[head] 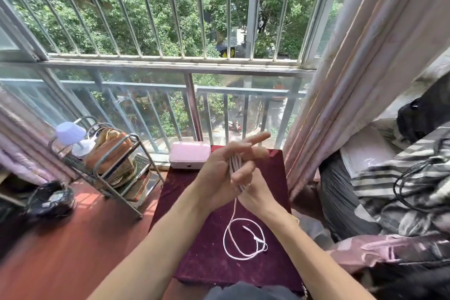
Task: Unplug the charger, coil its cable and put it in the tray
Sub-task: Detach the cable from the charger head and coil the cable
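Both forearms bare, converging at centre. Left hand [219, 165] raised, palm turned right, one finger extended, holding cable [235, 164] strands. Right hand [254, 192] just below, thumb pinching the same strands.

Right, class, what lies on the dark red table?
A pink box and the white cable in a loose loop; the left hand and right hand hide the cloth between.

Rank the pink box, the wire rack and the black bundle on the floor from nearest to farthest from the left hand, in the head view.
1. pink box, just left of the left hand holding the cable, at the table's far end.
2. wire rack, further left, on the floor.
3. black bundle, far left near the frame's edge.
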Motion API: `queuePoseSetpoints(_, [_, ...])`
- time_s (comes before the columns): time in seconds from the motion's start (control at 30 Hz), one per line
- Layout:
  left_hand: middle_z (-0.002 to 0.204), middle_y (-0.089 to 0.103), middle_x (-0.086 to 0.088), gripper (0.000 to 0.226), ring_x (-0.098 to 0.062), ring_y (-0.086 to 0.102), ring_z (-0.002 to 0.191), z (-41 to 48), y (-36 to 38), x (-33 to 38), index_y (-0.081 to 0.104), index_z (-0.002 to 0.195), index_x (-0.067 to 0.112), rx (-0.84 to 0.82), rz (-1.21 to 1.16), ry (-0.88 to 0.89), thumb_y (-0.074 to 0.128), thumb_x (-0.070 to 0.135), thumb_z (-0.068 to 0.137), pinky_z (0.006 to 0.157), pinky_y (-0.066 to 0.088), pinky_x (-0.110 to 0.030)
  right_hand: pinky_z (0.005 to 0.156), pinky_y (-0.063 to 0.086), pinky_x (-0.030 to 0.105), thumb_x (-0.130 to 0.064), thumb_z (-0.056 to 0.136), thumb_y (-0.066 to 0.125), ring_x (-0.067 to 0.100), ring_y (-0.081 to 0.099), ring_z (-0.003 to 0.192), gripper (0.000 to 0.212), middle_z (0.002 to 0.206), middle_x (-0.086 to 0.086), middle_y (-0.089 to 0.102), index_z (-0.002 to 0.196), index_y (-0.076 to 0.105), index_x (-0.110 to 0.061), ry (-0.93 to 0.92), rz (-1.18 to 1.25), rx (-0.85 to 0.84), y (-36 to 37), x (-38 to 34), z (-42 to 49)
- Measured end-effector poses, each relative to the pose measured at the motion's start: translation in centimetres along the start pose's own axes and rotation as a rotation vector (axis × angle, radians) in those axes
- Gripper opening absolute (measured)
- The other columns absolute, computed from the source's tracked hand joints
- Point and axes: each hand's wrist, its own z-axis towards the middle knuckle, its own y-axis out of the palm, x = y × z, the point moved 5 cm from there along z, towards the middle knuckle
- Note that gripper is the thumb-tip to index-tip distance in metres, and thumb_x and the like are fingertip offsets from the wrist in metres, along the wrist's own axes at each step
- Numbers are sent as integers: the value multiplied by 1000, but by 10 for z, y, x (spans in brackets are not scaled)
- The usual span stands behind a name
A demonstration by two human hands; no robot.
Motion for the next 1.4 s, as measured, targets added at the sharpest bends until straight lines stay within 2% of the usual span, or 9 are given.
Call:
queuePoseSetpoints(0.2, [126,69,-18,51,-13,67,62,3,-29,17,36,144,-3,174,78,57,53,8,98,60,58,-23,47,31,22,-26,102,50,5,35,46,30,54,-13,48,76,46,-40,-75,137,-25,10,-9,-30])
queuePoseSetpoints(0.47, [116,70,-21,47,-35,71,102,-9,-55,23,41,145,0,233,423,-36,52,6,100,97,53,-57,70,54,38,-45,101,55,10,60,69,22,73,-13,67,98,68,-27,-178,-231,-171,-33,-31,-66])
queuePoseSetpoints(0.7, [120,68,-21,42,-29,70,95,-22,-43,-10,53,140,8,74,655,-244,60,15,99,78,57,-33,67,54,31,-46,97,68,10,64,73,20,82,-11,69,96,79,-29,-254,-271,-283,-80,-69,-63])
queuePoseSetpoints(0.83, [77,73,-8,16,-14,65,55,-27,-22,-22,70,100,10,-98,687,-274,54,10,100,55,53,-26,55,41,20,-50,88,78,2,57,62,18,69,-21,65,82,75,-33,-235,-229,-317,-99,-69,-53])
queuePoseSetpoints(0.93, [58,55,-3,35,-8,36,37,-27,-17,-30,68,83,16,-74,691,-283,44,28,106,41,26,-25,54,43,22,-56,78,84,4,54,58,26,64,-10,62,82,74,-32,-245,-149,-296,-107,-63,-40])
queuePoseSetpoints(1.03, [48,33,1,69,-8,18,36,-30,-15,-41,66,120,16,-52,474,-380,21,65,102,41,11,-27,54,37,29,-52,77,88,5,41,55,28,59,1,47,83,74,-28,-248,74,-296,-110,-54,-23])
queuePoseSetpoints(1.1, [47,23,4,79,-7,14,35,-33,-9,-44,65,109,8,-108,346,-401,22,73,95,39,9,-26,56,38,27,-45,79,89,9,44,57,28,60,-4,51,86,76,-21,-244,242,-290,-109,-46,-13])
queuePoseSetpoints(1.3, [47,22,6,46,-7,17,33,-40,8,-32,48,78,13,-152,211,-274,38,49,103,35,19,-18,75,54,21,-18,91,74,12,72,80,11,83,10,79,96,82,-13,-227,661,-219,-87,-26,-8])
queuePoseSetpoints(1.4, [46,21,8,40,-7,17,33,-38,12,-24,36,75,16,-152,113,-205,39,42,105,37,18,-21,79,47,41,-21,92,65,32,59,85,26,89,41,66,106,77,-2,-161,787,-109,-69,-17,-10])
